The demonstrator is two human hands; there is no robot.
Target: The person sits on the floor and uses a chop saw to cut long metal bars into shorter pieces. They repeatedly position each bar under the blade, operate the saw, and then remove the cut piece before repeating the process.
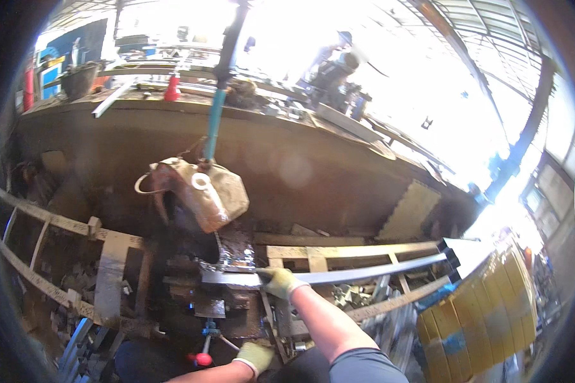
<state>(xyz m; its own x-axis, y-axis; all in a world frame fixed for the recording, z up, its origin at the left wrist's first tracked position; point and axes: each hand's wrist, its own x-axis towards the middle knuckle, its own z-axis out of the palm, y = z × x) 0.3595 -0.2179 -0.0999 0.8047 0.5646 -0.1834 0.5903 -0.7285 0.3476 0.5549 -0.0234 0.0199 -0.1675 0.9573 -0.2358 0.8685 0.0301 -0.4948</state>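
My right hand (278,281), in a pale glove, is closed around a long silvery metal bar (358,274) near its left end. That end lies on a dark machine (236,255) with a wet, shiny metal bed. Low in front of the machine is my left hand (257,357), also gloved; its fingers look curled, and what they hold is hidden. Just left of it sits a red ball knob (203,359) on a short lever. Above the machine hangs a dirty, pale plastic jug (220,195) with its round opening showing.
Wooden frames (364,247) extend to both sides of the machine. Taped yellow-brown bundles (479,316) stand at the right. Metal offcuts (358,298) lie below the bar. Behind runs a long bench (287,147) with a red bottle (172,87) on it; another person (329,54) is beyond.
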